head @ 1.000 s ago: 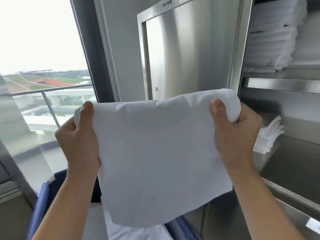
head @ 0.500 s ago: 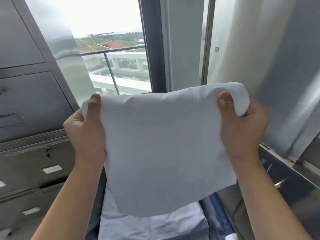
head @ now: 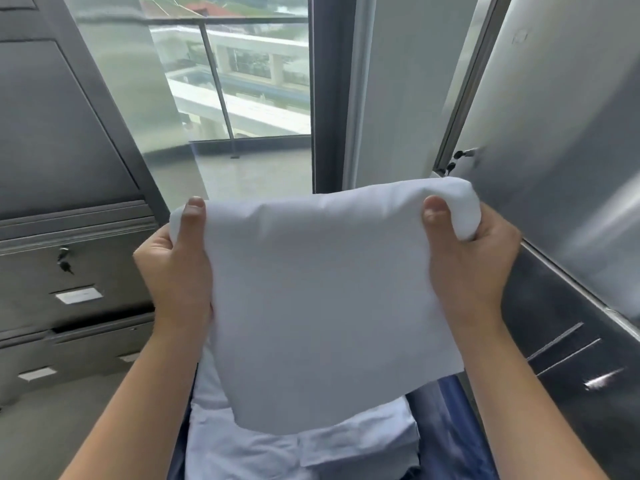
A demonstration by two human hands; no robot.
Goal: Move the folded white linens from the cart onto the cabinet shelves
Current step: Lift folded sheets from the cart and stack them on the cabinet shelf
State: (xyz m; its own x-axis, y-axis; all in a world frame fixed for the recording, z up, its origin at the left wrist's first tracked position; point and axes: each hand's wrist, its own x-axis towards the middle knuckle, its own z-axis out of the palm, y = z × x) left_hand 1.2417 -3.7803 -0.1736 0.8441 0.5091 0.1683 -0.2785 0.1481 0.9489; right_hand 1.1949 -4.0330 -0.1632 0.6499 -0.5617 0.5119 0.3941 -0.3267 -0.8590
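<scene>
Both the left hand and right hand grip a white linen above the cart; no legible writing

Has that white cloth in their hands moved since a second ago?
Yes. The white cloth has swung left, away from the steel cabinet, and now hangs over the cart's linens.

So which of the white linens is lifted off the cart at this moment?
The sheet held up in the middle, gripped at its top corners by the left hand and right hand. The other folded linens lie below it in the cart.
</scene>
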